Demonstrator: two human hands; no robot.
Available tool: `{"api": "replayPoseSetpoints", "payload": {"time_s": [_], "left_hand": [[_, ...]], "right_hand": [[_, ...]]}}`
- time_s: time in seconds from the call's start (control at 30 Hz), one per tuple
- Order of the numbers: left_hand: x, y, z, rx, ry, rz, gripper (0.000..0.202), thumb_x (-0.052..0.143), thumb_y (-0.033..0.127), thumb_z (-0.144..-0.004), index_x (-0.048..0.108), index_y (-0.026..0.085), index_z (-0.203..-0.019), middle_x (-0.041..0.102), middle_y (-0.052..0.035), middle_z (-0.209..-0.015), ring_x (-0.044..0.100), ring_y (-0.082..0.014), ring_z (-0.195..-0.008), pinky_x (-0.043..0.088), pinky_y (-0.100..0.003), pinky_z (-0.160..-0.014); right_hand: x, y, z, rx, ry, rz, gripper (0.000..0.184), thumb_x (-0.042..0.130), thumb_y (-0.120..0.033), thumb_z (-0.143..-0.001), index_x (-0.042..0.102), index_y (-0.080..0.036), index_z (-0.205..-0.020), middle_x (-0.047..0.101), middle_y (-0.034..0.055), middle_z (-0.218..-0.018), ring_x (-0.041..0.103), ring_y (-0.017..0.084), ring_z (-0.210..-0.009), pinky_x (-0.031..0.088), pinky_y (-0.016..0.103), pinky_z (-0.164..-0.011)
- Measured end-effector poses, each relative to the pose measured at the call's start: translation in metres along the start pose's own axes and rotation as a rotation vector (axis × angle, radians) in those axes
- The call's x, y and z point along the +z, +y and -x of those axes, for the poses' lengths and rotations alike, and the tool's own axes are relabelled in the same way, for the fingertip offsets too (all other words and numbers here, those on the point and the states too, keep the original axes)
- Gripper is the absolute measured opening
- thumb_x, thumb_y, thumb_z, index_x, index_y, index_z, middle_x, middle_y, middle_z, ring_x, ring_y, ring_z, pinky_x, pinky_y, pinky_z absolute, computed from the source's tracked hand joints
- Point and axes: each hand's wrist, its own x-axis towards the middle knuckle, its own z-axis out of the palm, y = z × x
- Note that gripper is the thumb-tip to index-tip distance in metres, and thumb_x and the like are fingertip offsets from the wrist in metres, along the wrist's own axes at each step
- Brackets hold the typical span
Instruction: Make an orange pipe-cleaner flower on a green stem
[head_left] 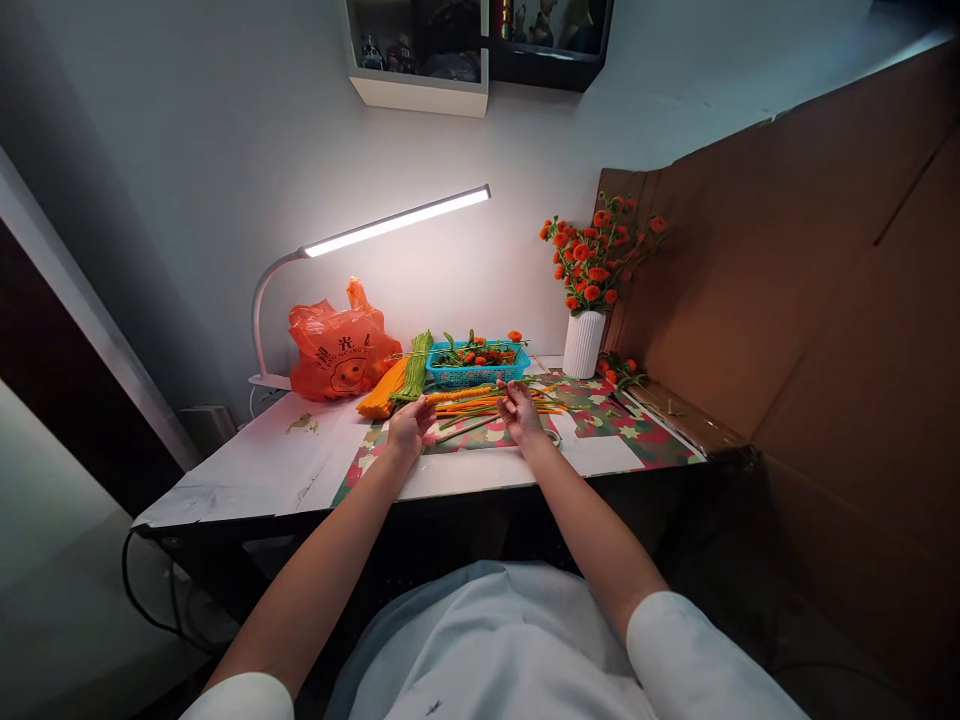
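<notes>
From my remote seat I look down the head view at both bare hands, held up over the near middle of the table [255, 460]. The left hand [407, 425] pinches the left end of a fuzzy orange strip [461, 396] between thumb and fingers. The right hand [519, 412] has its fingertips closed on the strip's right end, where I make out some green; I cannot tell how firm either grip is. The strip spans the gap between the hands, roughly level, above a patterned mat [604, 418].

Below and just beyond it I see loose orange stems [469, 409] lying left to right on the mat, with a thin stick [466, 430] slanting nearer to me. A roll of tape [553, 438] sits by the right wrist, partly hidden.

Left of the stems lie an orange bundle [385, 388] and, touching it, a green bundle [418, 366]. Beyond the hands stands a blue basket [476, 377] holding orange flowers. At far right a white vase [583, 346] bears a tall orange bouquet [589, 262], with more blooms [619, 371] lying beside it. At far left I have a red bag [341, 350] and a lit lamp [397, 222].
</notes>
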Motion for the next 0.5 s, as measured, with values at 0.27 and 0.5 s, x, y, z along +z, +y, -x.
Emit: {"api": "replayPoseSetpoints", "payload": {"time_s": [0.27,0.5], "left_hand": [[0.0005,0.0023,0.0027,-0.039,-0.005,0.135,0.015,0.054,0.012,-0.086,0.065,0.015,-0.076,0.069,-0.0026,-0.070,0.068,-0.0113,-0.068,0.056,-0.025,-0.073],[0.0004,0.0011,0.0045,0.026,-0.083,0.108,0.012,0.056,0.011,-0.085,0.066,0.015,-0.082,0.070,-0.0032,-0.079,0.066,-0.0083,-0.064,0.055,-0.019,-0.063]], "right_hand": [[-0.0026,0.0017,-0.0067,0.007,-0.062,0.009,0.017,0.064,-0.016,-0.081,0.054,-0.021,-0.068,0.057,-0.0080,-0.057,0.056,0.006,-0.052,0.053,0.018,-0.064],[-0.0036,0.0092,-0.0078,0.102,0.012,0.163,0.009,0.068,-0.014,-0.077,0.061,-0.019,-0.076,0.069,-0.0016,-0.075,0.062,0.007,-0.056,0.055,0.019,-0.058]]}}
